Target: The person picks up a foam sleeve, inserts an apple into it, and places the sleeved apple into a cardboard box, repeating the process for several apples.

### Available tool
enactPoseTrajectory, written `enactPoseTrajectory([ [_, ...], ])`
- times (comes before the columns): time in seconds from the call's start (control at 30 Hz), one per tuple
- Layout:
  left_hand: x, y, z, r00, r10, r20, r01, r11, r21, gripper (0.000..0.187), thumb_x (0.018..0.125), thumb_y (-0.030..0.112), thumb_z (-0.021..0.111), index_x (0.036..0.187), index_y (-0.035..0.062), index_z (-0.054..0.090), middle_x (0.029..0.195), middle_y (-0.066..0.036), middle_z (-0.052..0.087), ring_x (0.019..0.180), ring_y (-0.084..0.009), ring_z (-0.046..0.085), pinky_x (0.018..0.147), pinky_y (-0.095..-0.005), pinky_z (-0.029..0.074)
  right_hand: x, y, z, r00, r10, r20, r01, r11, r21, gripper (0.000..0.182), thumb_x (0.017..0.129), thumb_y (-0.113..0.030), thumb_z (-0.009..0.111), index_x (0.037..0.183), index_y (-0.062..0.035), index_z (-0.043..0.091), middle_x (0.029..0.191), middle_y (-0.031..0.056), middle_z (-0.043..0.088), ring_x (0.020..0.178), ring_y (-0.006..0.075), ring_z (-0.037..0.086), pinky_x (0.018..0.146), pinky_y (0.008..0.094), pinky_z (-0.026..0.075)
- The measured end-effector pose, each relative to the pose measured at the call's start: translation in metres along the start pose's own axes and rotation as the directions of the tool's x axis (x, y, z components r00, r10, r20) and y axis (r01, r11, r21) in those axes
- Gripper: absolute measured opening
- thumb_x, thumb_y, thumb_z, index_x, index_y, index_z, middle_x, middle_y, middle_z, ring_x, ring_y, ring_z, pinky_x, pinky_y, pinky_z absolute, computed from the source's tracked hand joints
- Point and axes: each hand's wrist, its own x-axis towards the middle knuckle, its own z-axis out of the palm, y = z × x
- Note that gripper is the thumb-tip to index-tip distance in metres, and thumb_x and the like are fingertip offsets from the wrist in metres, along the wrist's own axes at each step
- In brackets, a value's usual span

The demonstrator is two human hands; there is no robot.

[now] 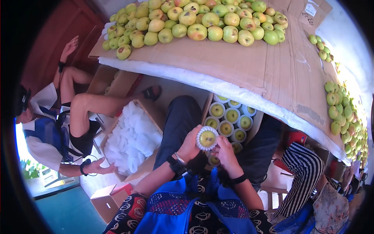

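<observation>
A cardboard-covered table [249,74] piled with green apples [194,23] fills twelve o'clock. Below it, a box of netted apples [230,119] sits between my knees. My left hand [189,145] and right hand [226,154] both pinch one apple [207,138], centre frame, in its foam net; best to ease the net down evenly.

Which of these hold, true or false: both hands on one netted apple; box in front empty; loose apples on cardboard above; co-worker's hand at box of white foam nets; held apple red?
1. Left hand and right hand hold one apple in a white foam net. True.
2. The box in front is empty. False: it holds netted apples.
3. Loose apples lie on the cardboard. True.
4. A co-worker's hand is at the box of white foam nets. True.
5. The held apple is red. False: yellow-green.
</observation>
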Motion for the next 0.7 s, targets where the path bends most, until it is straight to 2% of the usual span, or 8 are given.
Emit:
enactPoseTrajectory([
  [0.07,0.000,0.000,-0.001,0.999,-0.030,0.020,0.030,1.000,0.002,0.030,0.095,0.029,0.041,0.101,0.0042,0.056,0.096,-0.008,0.062,0.089,-0.0180,0.060,0.081,-0.0318,0.048,0.000,-0.007,-0.008,0.998,0.053,-0.020,-0.053,0.999,-0.010,0.040,0.087,-0.033,0.057,0.111,-0.0022,0.048,0.093,0.0049,0.058,0.078,0.0086,0.054,0.060,0.0231,0.043],
  [0.13,0.001,-0.003,-0.005,0.996,-0.063,0.060,0.057,0.993,0.107,0.030,0.095,0.029,0.041,0.100,0.0044,0.056,0.097,-0.008,0.063,0.090,-0.0178,0.060,0.082,-0.0319,0.048,0.000,-0.012,-0.018,0.999,0.003,0.038,0.015,0.886,-0.463,0.039,0.088,-0.037,0.054,0.108,-0.0041,0.052,0.093,0.0040,0.058,0.079,0.0074,0.053,0.064,0.0230,0.042],
  [0.17,0.002,-0.005,-0.008,0.996,-0.063,0.057,0.057,0.993,0.103,0.030,0.095,0.029,0.041,0.100,0.0044,0.056,0.097,-0.008,0.063,0.090,-0.0178,0.060,0.082,-0.0319,0.048,0.002,-0.010,-0.022,0.999,0.008,0.039,0.011,0.886,-0.464,0.039,0.088,-0.037,0.054,0.108,-0.0041,0.052,0.093,0.0040,0.058,0.079,0.0074,0.053,0.064,0.0230,0.042],
  [0.23,0.006,-0.008,-0.015,0.977,-0.206,0.049,0.200,0.975,0.099,0.029,0.095,0.029,0.041,0.101,0.0046,0.056,0.100,-0.009,0.063,0.092,-0.0176,0.060,0.084,-0.0327,0.048,0.009,-0.004,-0.030,0.966,-0.257,0.015,0.221,0.800,-0.558,0.031,0.090,-0.036,0.049,0.100,-0.0079,0.054,0.093,-0.0005,0.059,0.075,0.0055,0.054,0.062,0.0192,0.040],
  [0.27,0.010,-0.010,-0.020,0.978,-0.203,0.046,0.198,0.975,0.097,0.029,0.095,0.029,0.041,0.101,0.0046,0.056,0.100,-0.009,0.063,0.092,-0.0176,0.060,0.084,-0.0327,0.048,0.008,-0.009,-0.030,0.967,-0.254,0.018,0.221,0.800,-0.558,0.031,0.090,-0.036,0.049,0.100,-0.0079,0.054,0.093,-0.0005,0.059,0.075,0.0055,0.054,0.062,0.0192,0.040],
  [0.33,0.014,-0.018,-0.029,0.992,-0.117,0.036,0.113,0.988,0.102,0.032,0.095,0.031,0.040,0.104,0.0046,0.055,0.102,-0.009,0.062,0.094,-0.0190,0.060,0.086,-0.0344,0.048,0.005,-0.021,-0.030,0.996,-0.088,0.014,0.089,0.973,-0.214,0.027,0.091,-0.033,0.051,0.101,-0.0076,0.054,0.093,0.0004,0.059,0.074,0.0054,0.054,0.062,0.0192,0.040],
  [0.43,0.004,-0.003,-0.005,0.987,-0.163,-0.014,0.161,0.982,-0.095,0.032,0.095,0.032,0.040,0.104,0.0054,0.055,0.100,-0.007,0.061,0.095,-0.0183,0.059,0.085,-0.0337,0.046,0.004,-0.018,-0.032,0.992,-0.125,0.015,0.126,0.970,-0.208,0.024,0.090,-0.027,0.054,0.104,-0.0075,0.054,0.097,0.0014,0.060,0.076,0.0063,0.055,0.062,0.0205,0.042],
  [0.7,0.008,-0.012,-0.002,0.998,-0.033,-0.062,0.025,0.993,-0.112,0.034,0.094,0.034,0.039,0.103,0.0058,0.055,0.099,-0.008,0.062,0.093,-0.0203,0.059,0.086,-0.0352,0.045,-0.001,-0.001,0.001,0.997,-0.070,0.036,0.073,0.993,-0.094,0.042,0.083,-0.020,0.064,0.117,-0.0061,0.044,0.107,0.0032,0.057,0.088,0.0091,0.057,0.063,0.0205,0.046],
])
